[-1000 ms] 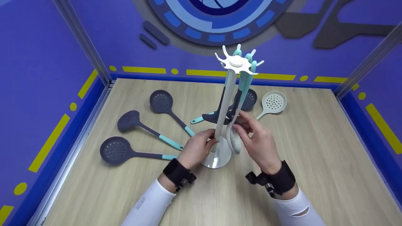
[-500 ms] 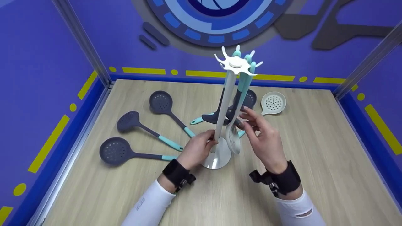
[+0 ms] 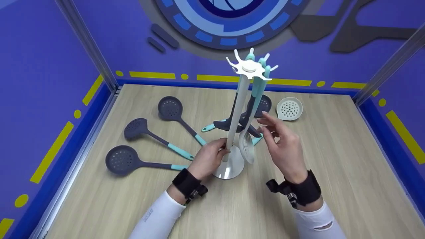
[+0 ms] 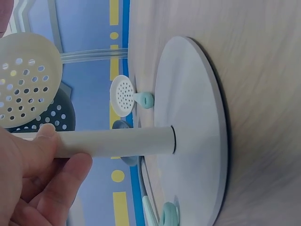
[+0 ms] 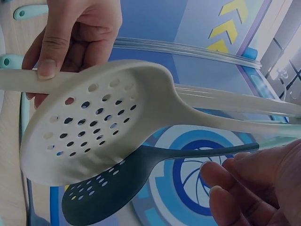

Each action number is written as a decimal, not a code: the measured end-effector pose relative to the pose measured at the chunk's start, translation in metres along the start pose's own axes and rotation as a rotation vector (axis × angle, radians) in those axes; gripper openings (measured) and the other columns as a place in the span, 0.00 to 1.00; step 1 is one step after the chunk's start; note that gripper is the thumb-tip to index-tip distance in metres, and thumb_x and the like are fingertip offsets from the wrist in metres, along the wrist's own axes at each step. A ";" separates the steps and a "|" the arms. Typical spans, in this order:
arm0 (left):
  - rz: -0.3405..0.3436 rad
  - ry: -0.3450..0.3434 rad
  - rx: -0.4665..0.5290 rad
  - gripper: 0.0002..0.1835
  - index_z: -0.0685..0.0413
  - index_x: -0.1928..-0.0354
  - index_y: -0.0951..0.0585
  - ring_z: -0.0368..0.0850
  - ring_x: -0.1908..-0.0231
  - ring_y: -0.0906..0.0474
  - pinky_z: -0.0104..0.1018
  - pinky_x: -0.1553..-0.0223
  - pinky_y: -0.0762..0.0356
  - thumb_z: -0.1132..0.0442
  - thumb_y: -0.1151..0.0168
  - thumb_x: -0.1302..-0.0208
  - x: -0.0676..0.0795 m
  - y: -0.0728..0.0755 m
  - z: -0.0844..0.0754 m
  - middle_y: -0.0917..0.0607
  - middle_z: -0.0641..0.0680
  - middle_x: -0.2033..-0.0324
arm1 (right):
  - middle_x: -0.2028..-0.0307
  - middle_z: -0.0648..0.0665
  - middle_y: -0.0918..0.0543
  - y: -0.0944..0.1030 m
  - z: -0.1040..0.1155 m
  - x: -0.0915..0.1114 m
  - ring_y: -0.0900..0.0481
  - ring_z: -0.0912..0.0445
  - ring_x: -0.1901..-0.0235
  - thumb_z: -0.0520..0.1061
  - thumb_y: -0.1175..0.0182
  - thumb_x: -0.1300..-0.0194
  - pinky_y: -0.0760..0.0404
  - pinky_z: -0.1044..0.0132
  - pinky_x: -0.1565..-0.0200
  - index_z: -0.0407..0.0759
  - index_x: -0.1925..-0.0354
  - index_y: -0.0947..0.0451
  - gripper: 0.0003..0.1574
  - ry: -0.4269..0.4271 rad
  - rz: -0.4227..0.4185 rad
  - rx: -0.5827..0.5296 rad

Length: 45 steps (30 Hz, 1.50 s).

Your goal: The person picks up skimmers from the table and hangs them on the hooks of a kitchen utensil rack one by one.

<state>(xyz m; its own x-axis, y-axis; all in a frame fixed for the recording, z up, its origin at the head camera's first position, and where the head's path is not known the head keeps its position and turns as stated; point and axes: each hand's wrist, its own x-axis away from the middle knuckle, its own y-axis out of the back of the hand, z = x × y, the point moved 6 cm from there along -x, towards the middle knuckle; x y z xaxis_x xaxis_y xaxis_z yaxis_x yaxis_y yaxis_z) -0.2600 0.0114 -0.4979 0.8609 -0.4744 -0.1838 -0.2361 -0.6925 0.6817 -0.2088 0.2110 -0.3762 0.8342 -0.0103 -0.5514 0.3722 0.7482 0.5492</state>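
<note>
Near the foot of the white utensil stand [image 3: 237, 113], my left hand [image 3: 211, 155] pinches the pole between thumb and fingers. The stand's round base [image 4: 188, 108] sits on the table. From its hook ring [image 3: 249, 66] hang several utensils by turquoise handles on the far and right side. Frontmost is a cream skimmer [image 3: 246, 149], its holed head low beside the pole; a dark skimmer [image 5: 103, 193] hangs behind it. To the right of these, my right hand [image 3: 285, 149] holds nothing, its fingers loosely bent and apart from the cream skimmer's head.
Three dark skimmers [image 3: 122, 160] with turquoise handles lie fanned out on the table's left. Behind the stand lies another dark skimmer [image 3: 264, 105], and a cream skimmer [image 3: 290, 109] rests at the back right. Blue-purple walls [image 3: 332, 63] enclose the table on the sides and back.
My right hand has let go of the hanging cream skimmer and drawn back to the right. The skimmer hangs almost unmoved. My left hand has stayed on the pole.
</note>
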 end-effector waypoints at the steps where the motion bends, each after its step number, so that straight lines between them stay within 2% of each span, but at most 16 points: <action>1: 0.001 0.003 0.003 0.13 0.48 0.40 0.18 0.43 0.46 0.16 0.39 0.47 0.15 0.60 0.40 0.22 0.000 0.000 0.000 0.12 0.52 0.47 | 0.47 0.48 0.10 0.000 0.000 0.000 0.11 0.57 0.58 0.37 0.37 0.25 0.20 0.77 0.60 0.44 0.32 0.23 0.26 0.001 0.001 0.001; 10: -0.003 0.003 0.007 0.13 0.48 0.40 0.18 0.42 0.47 0.15 0.38 0.48 0.15 0.60 0.40 0.22 0.000 -0.001 0.000 0.11 0.51 0.47 | 0.48 0.48 0.10 0.002 -0.001 0.000 0.10 0.54 0.59 0.38 0.38 0.25 0.23 0.81 0.60 0.45 0.33 0.23 0.25 0.013 -0.017 -0.014; 22: -0.007 0.001 -0.001 0.13 0.50 0.40 0.18 0.42 0.48 0.15 0.38 0.50 0.15 0.60 0.41 0.21 0.000 0.000 -0.001 0.11 0.52 0.48 | 0.48 0.48 0.10 0.007 -0.001 -0.001 0.11 0.54 0.60 0.36 0.38 0.25 0.24 0.81 0.60 0.45 0.33 0.22 0.25 0.027 -0.041 -0.021; 33: -0.018 0.027 0.012 0.13 0.49 0.40 0.18 0.41 0.49 0.15 0.37 0.51 0.14 0.59 0.40 0.22 0.000 -0.001 0.001 0.11 0.51 0.49 | 0.47 0.48 0.10 0.009 -0.003 -0.002 0.11 0.57 0.59 0.35 0.36 0.27 0.23 0.78 0.60 0.44 0.32 0.23 0.27 -0.007 -0.039 0.000; 45: -0.062 0.033 0.037 0.12 0.49 0.43 0.17 0.39 0.53 0.15 0.34 0.55 0.15 0.58 0.36 0.24 0.000 0.000 0.000 0.11 0.49 0.51 | 0.47 0.48 0.11 0.015 -0.009 -0.004 0.11 0.56 0.59 0.38 0.38 0.25 0.24 0.80 0.60 0.45 0.31 0.23 0.26 0.007 -0.057 0.004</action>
<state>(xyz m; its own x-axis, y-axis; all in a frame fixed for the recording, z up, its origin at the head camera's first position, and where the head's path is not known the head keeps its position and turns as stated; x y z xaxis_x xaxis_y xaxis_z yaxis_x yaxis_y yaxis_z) -0.2594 0.0116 -0.4982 0.8889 -0.4117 -0.2010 -0.1974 -0.7400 0.6430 -0.2103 0.2280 -0.3713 0.8087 -0.0481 -0.5862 0.4208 0.7436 0.5195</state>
